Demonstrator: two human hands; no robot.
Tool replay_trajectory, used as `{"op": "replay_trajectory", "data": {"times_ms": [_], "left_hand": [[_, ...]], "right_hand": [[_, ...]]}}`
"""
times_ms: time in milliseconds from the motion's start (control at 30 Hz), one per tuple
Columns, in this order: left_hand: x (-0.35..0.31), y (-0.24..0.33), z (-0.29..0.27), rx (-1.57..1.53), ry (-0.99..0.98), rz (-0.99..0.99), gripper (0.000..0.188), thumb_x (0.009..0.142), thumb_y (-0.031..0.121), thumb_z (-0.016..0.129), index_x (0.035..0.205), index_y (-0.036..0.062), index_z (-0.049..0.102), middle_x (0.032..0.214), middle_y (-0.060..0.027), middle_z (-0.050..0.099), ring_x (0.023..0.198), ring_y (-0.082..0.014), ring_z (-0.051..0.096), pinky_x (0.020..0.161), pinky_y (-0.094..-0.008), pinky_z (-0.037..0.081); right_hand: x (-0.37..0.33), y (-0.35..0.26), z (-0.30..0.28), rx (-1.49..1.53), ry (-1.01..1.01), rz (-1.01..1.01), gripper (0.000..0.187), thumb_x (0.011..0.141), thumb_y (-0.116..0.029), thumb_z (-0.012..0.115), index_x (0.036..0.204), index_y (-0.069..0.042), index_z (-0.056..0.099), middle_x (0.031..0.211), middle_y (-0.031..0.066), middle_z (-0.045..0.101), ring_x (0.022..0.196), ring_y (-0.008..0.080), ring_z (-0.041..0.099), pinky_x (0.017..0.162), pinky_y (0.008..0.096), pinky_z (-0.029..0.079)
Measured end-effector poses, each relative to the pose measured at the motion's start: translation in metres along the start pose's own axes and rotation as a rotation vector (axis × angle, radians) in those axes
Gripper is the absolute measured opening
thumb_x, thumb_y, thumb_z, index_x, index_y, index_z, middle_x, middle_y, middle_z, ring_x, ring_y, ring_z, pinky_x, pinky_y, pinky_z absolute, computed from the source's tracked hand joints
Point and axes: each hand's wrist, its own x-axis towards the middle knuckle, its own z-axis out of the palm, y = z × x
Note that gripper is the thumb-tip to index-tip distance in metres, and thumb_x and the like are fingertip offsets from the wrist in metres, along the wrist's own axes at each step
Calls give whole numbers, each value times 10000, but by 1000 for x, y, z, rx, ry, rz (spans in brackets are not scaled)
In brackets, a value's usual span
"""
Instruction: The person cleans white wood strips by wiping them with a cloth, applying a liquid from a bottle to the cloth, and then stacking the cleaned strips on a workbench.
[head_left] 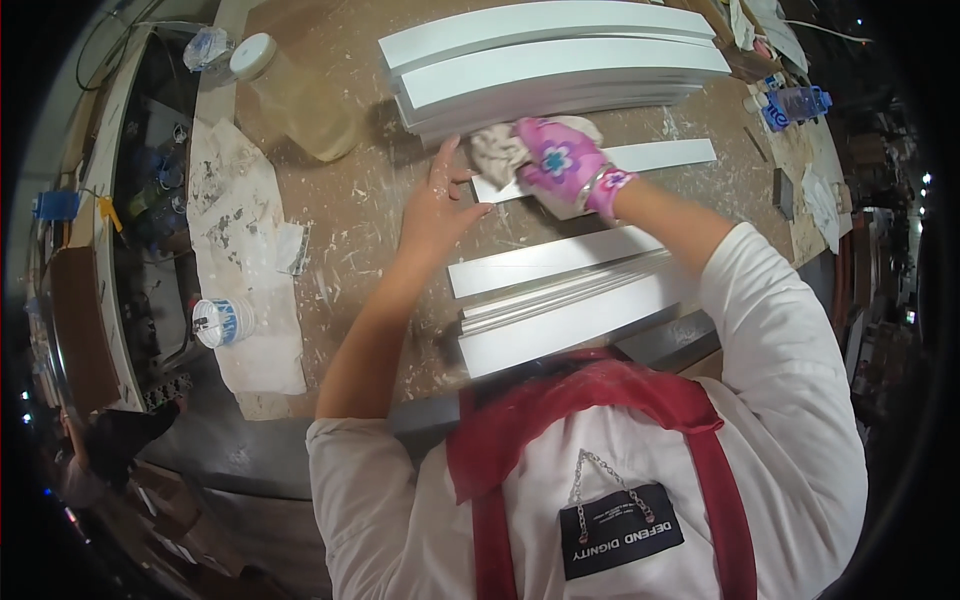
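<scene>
A single white strip [665, 154] lies flat on the scuffed brown worktable [340, 215]. My right hand [563, 163], in a pink flowered glove, presses a crumpled off-white rag [497, 153] onto the strip near its left end. The glove and rag hide part of the strip. My bare left hand [437, 203] is beside that end, thumb and fingers apart; whether it touches the strip I cannot tell. Beyond the hands stands a tall pile of white strips [560, 75]. Nearer to me is a smaller group of white strips [570, 325], partly stacked.
At the far left are a large jar of yellowish liquid [300, 110] and a crumpled clear plastic bottle [207, 48]. A white cup [222, 322] sits on stained paper [238, 215]. To the right are a blue-labelled bottle [800, 104] and a dark block [783, 193].
</scene>
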Motion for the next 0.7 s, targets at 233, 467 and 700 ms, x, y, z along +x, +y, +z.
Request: {"op": "replay_trajectory", "data": {"times_ms": [233, 467, 700], "left_hand": [[4, -3, 7, -4, 38, 38, 986, 642, 143, 822, 1462, 158, 275, 1029, -78, 642, 774, -206, 554, 715, -329, 494], [4, 2, 5, 23, 15, 25, 971, 641, 122, 823, 1458, 146, 299, 1040, -62, 642, 768, -180, 528, 705, -308, 480], [6, -1, 7, -23, 31, 18, 902, 658, 81, 813, 1433, 130, 354, 1037, -37, 629, 761, -134, 478, 711, -264, 441]], "right_hand": [[8, -6, 47, -18, 347, -366, 392, 753, -157, 652, 1091, -9, 521, 1073, 197, 582, 1032, 359, 571, 868, 414, 480], [-50, 125, -24, -406, 187, -125, 281, 821, -138, 578, 1090, -58, 567, 1059, 104, 609, 964, 239, 609, 864, 311, 503], [-18, 19, 27, -67, 222, -456, 213, 851, -183, 571, 1025, -62, 586, 1050, 159, 602, 956, 299, 596, 870, 395, 492]]}}
